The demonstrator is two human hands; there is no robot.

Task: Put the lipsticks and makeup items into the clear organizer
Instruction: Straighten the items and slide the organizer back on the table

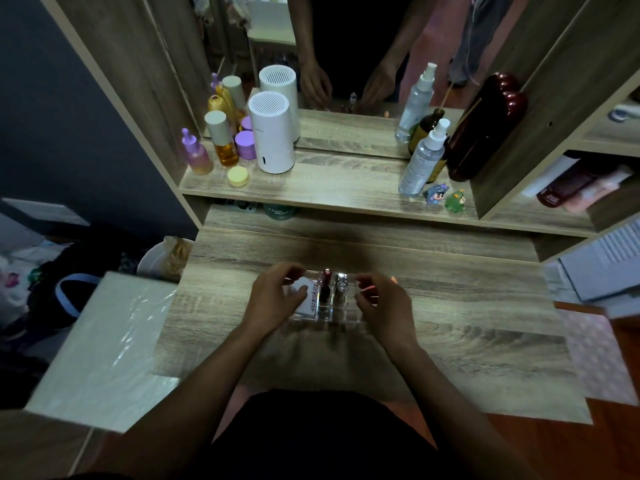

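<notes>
Two hands at the clear organizer point(327, 315)
I see my left hand point(273, 299) and right hand point(384, 306) curled, fingertips gripping its side walls; a red lipstick point(325, 285) stands inside

Your worktop point(450, 323) lies bare all around the clear organizer point(323, 315), so you can pass on either side and in front. Beyond it the raised shelf point(329, 188) stands across the back, its ends crowded by a white cylinder point(272, 133) and spray bottle point(420, 161).
</notes>
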